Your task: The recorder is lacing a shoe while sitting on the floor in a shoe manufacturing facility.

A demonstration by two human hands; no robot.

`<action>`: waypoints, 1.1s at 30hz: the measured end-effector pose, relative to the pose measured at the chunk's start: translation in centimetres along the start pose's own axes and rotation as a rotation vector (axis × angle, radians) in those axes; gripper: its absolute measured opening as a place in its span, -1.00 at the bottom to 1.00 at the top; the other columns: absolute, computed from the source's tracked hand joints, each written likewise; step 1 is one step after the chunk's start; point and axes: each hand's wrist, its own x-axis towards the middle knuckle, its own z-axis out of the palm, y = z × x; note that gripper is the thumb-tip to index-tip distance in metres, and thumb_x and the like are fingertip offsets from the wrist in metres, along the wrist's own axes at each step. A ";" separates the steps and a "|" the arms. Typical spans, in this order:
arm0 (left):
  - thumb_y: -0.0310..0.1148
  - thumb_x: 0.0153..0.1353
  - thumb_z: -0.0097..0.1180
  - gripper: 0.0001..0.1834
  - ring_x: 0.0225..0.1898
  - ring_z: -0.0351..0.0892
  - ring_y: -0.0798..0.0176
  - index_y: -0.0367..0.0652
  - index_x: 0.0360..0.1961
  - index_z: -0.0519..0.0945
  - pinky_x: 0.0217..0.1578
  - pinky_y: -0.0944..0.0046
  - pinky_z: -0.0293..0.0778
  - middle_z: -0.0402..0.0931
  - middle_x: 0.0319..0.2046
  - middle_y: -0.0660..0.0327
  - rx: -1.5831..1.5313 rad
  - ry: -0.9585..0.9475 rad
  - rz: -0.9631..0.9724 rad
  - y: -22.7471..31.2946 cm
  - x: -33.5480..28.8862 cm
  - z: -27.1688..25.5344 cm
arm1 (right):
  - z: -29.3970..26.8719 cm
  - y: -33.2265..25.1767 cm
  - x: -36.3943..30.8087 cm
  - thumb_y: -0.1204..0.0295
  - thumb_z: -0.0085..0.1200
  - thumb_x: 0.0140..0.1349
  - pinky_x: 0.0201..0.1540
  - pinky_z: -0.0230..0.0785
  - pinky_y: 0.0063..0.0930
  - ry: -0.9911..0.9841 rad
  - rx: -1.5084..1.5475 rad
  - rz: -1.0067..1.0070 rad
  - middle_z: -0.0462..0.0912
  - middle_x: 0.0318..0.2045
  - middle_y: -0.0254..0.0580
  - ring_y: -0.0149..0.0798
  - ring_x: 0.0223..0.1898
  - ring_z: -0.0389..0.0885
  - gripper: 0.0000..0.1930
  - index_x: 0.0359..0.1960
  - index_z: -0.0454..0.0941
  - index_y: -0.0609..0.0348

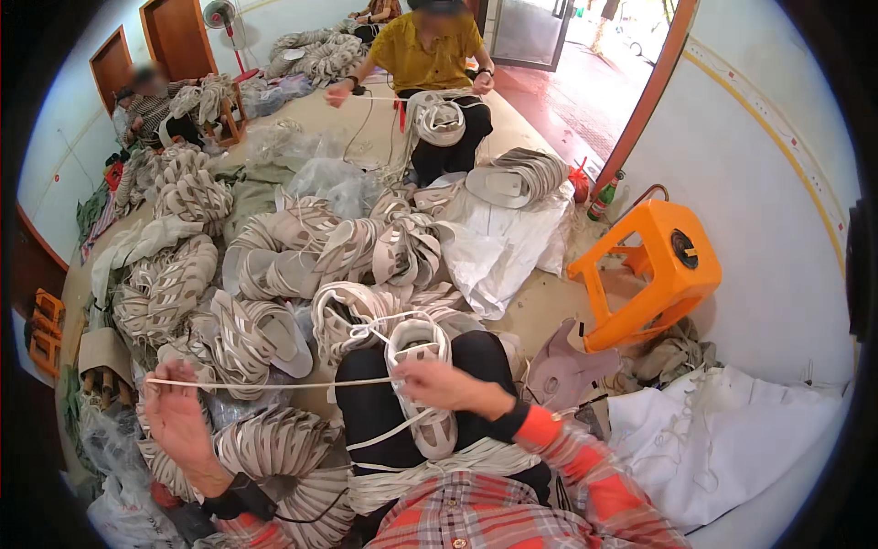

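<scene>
On my lap, between my dark-trousered knees, lies a beige and white shoe upper (433, 434), with its toe toward me. A loop of white lace runs off its far end. My right hand (442, 383) is closed over the middle of the upper, its fingertips pinched on a pale shoelace (283, 386). That lace stretches level to the left, where my raised left hand (180, 425) has it between the fingers and thumb. A bundle of loose laces (416, 476) lies across my lap, nearest my body.
Stacks of shoe uppers (274, 444) are heaped left and ahead. To the right stand an orange stool (654, 265) and a green bottle (604, 197). White sacking (722, 439) lies at the lower right. Opposite, a person in a yellow shirt (425, 55) handles another upper.
</scene>
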 end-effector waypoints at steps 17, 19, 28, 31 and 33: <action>-0.47 0.10 0.11 -0.85 -0.50 0.46 0.51 -0.29 -0.30 0.60 -0.49 0.49 0.37 0.59 -0.49 0.27 1.182 -0.661 -0.440 -19.4 -6.5 -4.9 | -0.9 0.0 -2.3 0.45 -0.05 0.17 -0.38 0.39 -0.20 0.230 -0.536 -0.098 0.51 -0.45 -0.01 0.02 -0.42 0.53 -0.79 -0.15 0.40 0.19; -0.45 0.08 0.13 -0.86 -0.53 0.46 0.51 -0.28 -0.34 0.60 -0.49 0.47 0.39 0.56 -0.55 0.28 1.066 -0.639 -0.359 -20.1 -6.6 -5.1 | -0.6 -0.1 -1.8 0.47 -0.04 0.15 -0.36 0.37 -0.22 0.234 -0.550 -0.119 0.48 -0.43 -0.02 0.00 -0.38 0.50 -0.80 -0.18 0.41 0.21; -0.57 0.10 0.07 -0.86 -0.46 0.52 0.35 -0.29 -0.28 0.45 -0.41 0.35 0.44 0.50 -0.51 0.15 1.158 -0.675 -0.136 -20.4 -8.1 -4.1 | 0.2 0.7 -0.1 0.52 -0.02 -0.07 -0.16 0.29 -0.29 0.325 -0.669 -0.337 0.40 -0.40 -0.15 -0.11 -0.24 0.41 -0.85 -0.39 0.44 0.19; -0.60 0.09 0.04 -0.81 -0.42 0.55 0.28 -0.27 -0.25 0.39 -0.39 0.34 0.45 0.49 -0.47 0.12 1.155 -0.748 -0.091 -20.3 -7.8 -4.6 | 0.0 0.5 0.0 0.51 -0.01 -0.07 -0.14 0.27 -0.30 0.306 -0.673 -0.331 0.40 -0.39 -0.15 -0.12 -0.24 0.40 -0.84 -0.37 0.45 0.19; -0.60 0.09 0.04 -0.81 -0.40 0.55 0.26 -0.26 -0.25 0.38 -0.38 0.33 0.45 0.48 -0.47 0.12 1.140 -0.744 -0.117 -20.3 -7.7 -4.9 | -0.2 0.5 -0.1 0.50 -0.01 -0.06 -0.15 0.26 -0.31 0.299 -0.694 -0.341 0.40 -0.39 -0.16 -0.13 -0.25 0.40 -0.83 -0.37 0.46 0.19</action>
